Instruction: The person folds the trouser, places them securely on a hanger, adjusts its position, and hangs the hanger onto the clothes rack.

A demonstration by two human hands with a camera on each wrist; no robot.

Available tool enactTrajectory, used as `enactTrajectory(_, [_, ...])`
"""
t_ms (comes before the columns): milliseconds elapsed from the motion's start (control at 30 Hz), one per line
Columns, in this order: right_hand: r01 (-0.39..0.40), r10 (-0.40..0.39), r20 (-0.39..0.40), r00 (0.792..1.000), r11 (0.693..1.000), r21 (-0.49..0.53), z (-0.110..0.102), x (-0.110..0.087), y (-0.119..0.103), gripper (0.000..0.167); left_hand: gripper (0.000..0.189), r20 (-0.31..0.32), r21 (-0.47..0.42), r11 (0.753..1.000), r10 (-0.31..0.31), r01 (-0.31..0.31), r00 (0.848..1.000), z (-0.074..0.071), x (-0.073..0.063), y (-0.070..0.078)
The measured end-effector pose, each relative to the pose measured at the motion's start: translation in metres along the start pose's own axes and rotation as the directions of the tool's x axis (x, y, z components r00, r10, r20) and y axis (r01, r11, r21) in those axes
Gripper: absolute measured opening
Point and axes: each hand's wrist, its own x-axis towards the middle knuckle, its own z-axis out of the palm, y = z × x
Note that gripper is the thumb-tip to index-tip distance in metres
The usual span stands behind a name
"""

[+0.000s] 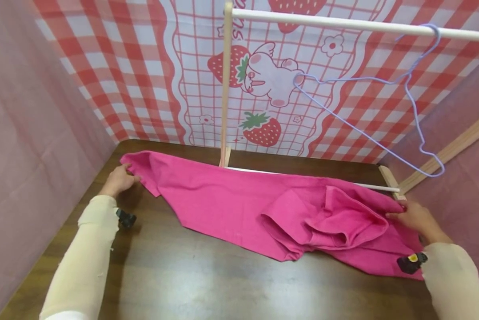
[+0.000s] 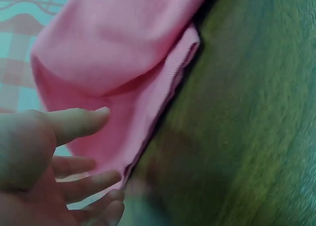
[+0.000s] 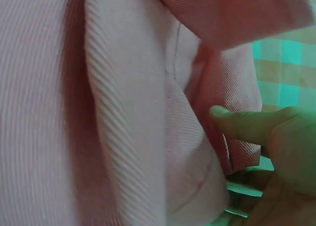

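Observation:
A pink garment (image 1: pixel 223 195) of ribbed cloth lies stretched across the brown table, narrow at its left end and heaped in loose folds at the right. My left hand (image 1: pixel 120 180) is at the left end, thumb and fingers spread apart by the hem; in the left wrist view the hand (image 2: pixel 44 161) shows relaxed fingers overlapping the open end of the cloth (image 2: pixel 113 53). At the right end, my right hand (image 1: pixel 417 220) holds the garment's edge. The right wrist view shows its thumb (image 3: pixel 232 119) over the cloth, with the other fingers partly hidden behind it.
Behind the garment stands a rack with a wooden post (image 1: pixel 225 89), a white top rail (image 1: pixel 327 22) and a low white bar (image 1: pixel 377 187). A lilac wire hanger (image 1: pixel 353 126) hangs from the top rail. Pink curtains (image 1: pixel 35 111) and a strawberry-print cloth (image 1: pixel 199 89) enclose the table (image 1: pixel 207 284).

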Motion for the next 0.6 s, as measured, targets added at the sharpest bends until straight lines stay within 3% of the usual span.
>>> enactTrajectory(167, [0.053,-0.054,-0.018,0.998,0.997,-0.047,0.010,0.005,0.000,0.045,0.058,0.005,0.063,0.997,-0.048,0.048,0.999,0.006,-0.001,0.004])
enactTrajectory(400, [-0.066,0.066,-0.010,0.998,0.997,-0.044,0.013,0.003,-0.009,0.051,0.059,-0.011,0.072,0.993,-0.092,0.093,0.996,0.019,-0.001,0.012])
enactTrajectory(600, [-0.100,0.099,-0.011,0.995,0.994,-0.038,0.015,0.002,-0.009,0.051,0.058,0.001,0.105,0.985,-0.141,0.140,0.990,0.029,-0.005,0.021])
